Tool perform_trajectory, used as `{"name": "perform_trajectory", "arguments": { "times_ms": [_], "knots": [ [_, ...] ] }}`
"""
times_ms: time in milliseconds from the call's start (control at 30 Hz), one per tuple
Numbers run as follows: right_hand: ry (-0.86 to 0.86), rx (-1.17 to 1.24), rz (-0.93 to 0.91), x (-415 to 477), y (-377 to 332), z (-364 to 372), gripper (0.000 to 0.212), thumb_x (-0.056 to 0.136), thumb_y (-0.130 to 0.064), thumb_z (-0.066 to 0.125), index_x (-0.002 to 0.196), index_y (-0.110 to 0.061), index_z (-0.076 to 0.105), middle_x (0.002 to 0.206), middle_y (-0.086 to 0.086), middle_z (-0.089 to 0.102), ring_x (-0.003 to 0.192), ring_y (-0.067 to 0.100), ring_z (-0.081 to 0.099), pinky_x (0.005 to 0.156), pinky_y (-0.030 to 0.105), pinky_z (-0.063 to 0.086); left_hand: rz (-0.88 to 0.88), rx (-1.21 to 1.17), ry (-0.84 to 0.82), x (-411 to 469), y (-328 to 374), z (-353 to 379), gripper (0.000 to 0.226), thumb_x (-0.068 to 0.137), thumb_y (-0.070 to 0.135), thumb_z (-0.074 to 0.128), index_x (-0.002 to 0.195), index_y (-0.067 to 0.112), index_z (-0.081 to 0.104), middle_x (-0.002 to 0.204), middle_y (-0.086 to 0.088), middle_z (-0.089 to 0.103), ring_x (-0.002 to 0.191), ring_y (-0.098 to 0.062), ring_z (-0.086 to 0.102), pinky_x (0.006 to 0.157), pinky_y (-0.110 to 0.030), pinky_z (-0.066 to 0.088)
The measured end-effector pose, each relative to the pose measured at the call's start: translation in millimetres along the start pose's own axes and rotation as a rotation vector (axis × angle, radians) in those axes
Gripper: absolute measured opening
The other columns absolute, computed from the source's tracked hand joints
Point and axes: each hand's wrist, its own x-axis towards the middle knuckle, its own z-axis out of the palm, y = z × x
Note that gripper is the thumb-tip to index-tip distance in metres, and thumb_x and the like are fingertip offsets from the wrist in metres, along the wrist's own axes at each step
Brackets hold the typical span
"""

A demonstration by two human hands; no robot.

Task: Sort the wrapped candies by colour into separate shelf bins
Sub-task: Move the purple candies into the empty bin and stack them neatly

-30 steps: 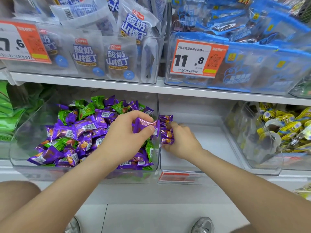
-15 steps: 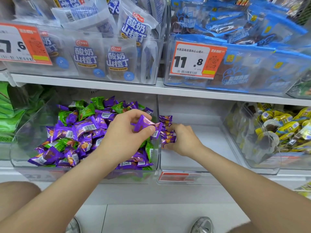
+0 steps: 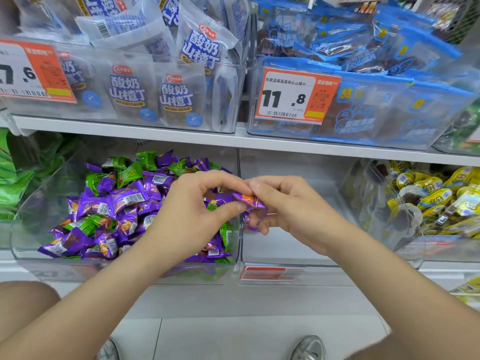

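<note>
Purple candy (image 3: pixel 248 200) (crinkly foil) pinched between left hand (image 3: pixel 192 214) and right hand (image 3: pixel 293 211).

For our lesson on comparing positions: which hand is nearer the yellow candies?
Right. The right hand is in front of the middle bin, beside the yellow candies; the left hand is over the mixed bin, farther left. Both hold purple candies.

Purple wrapped candy (image 3: pixel 248 201) aloft between left bin (image 3: pixel 39 216) and right bin (image 3: pixel 298 242); purple-and-green heap (image 3: pixel 124 203) in the former.

Shop: price tag (image 3: pixel 296 96), stocked shelf bins (image 3: pixel 363 120).
</note>
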Motion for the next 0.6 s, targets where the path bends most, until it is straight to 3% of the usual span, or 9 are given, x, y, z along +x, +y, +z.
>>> {"name": "perform_trajectory", "arguments": {
  "times_ms": [67,167,300,367,467,533,600],
  "knots": [
    [0.013,-0.008,-0.016,-2.4,3.3,-8.9,0.027,0.103,-0.017,0.062,0.123,-0.002,0.071,0.1,0.017,0.075,0.083,0.026,0.067,0.074,0.042,0.057,0.013,0.033,0.01,-2.9,-1.0,4.9,0.032,0.082,0.009,0.085,0.103,0.031,0.076,0.112,0.012,0.073,0.112,-0.014,0.068,0.09,-0.037,0.056],
    [0.059,-0.05,0.0,-3.6,6.1,-21.7,0.033,0.091,-0.01,0.078,0.123,-0.005,0.073,0.109,0.019,0.077,0.097,0.03,0.073,0.099,0.051,0.058,-0.033,0.007,0.032,-7.7,0.0,12.2,0.032,0.084,0.011,0.082,0.108,0.031,0.072,0.11,0.012,0.07,0.101,-0.012,0.069,0.086,-0.036,0.058],
    [0.017,-0.133,-0.02,-11.2,3.7,-19.0,0.032,0.086,-0.005,0.082,0.117,-0.011,0.076,0.106,0.006,0.08,0.098,0.022,0.076,0.092,0.033,0.061,-0.111,-0.148,0.067,-6.7,-2.7,15.2,0.027,0.086,0.002,0.081,0.105,0.02,0.072,0.095,0.001,0.077,0.084,-0.021,0.074,0.079,-0.042,0.063],
    [0.104,-0.304,-0.037,-5.2,8.8,-23.4,0.028,0.087,-0.005,0.082,0.112,-0.017,0.078,0.098,0.0,0.08,0.093,0.019,0.076,0.089,0.033,0.062,-0.15,-0.09,0.106,-6.5,-5.6,16.8,0.029,0.086,0.007,0.083,0.106,0.025,0.071,0.092,0.005,0.076,0.082,-0.016,0.074,0.076,-0.037,0.063],
    [0.296,-0.736,-0.069,11.9,29.1,-40.9,0.025,0.082,-0.017,0.088,0.104,-0.023,0.079,0.084,-0.013,0.076,0.078,0.0,0.069,0.089,0.032,0.058,-0.208,0.122,0.124,-5.7,-12.8,19.7,0.026,0.087,0.019,0.08,0.107,0.032,0.071,0.097,0.014,0.073,0.078,-0.004,0.072,0.076,-0.036,0.061],
    [0.257,-0.948,-0.043,19.0,42.1,-46.7,0.024,0.078,-0.024,0.091,0.099,-0.024,0.08,0.078,-0.015,0.073,0.073,-0.005,0.066,0.088,0.027,0.054,-0.285,0.118,0.086,-4.5,-16.4,21.4,0.024,0.089,0.025,0.079,0.11,0.032,0.07,0.096,0.015,0.074,0.072,-0.002,0.071,0.08,-0.036,0.06],
    [0.129,-1.008,-0.008,24.5,54.9,-44.0,0.024,0.076,-0.024,0.092,0.098,-0.021,0.082,0.084,-0.008,0.078,0.074,0.002,0.068,0.082,0.023,0.052,-0.349,0.044,0.043,-4.2,-17.7,22.2,0.022,0.091,0.025,0.077,0.112,0.03,0.07,0.091,0.015,0.076,0.07,-0.003,0.07,0.079,-0.036,0.06]
  ]
}}
